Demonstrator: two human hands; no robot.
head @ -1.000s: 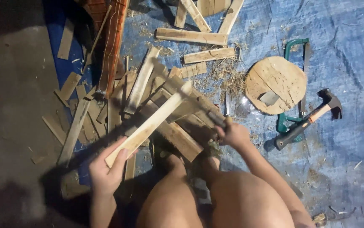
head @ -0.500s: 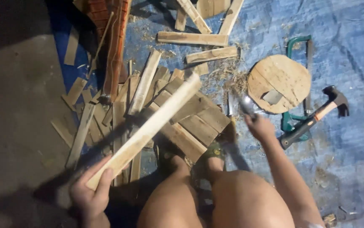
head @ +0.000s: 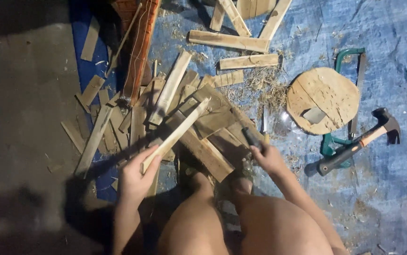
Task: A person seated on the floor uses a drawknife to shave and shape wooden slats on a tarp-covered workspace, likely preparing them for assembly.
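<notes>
Left hand (head: 135, 177) grips a wooden slat (head: 176, 134); right hand (head: 268, 158) grips a dark tool handle (head: 252, 138). Wood scraps (head: 118, 118) crowd left, a hammer (head: 359, 140) lies right.

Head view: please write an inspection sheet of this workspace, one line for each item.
Surface: blue tarp spread on a dark floor.
Job's things: long wooden strip held by its near end; dark-handled tool, its blade hard to make out.
Clutter: heap of wood offcuts, round wooden disc, claw hammer, green-framed saw, shavings.
Grippers: left hand closed on the strip; right hand closed on the tool handle.
Cables: nothing seen.
Surroundings: the person's bare knees at the bottom edge; dim light at left.
</notes>
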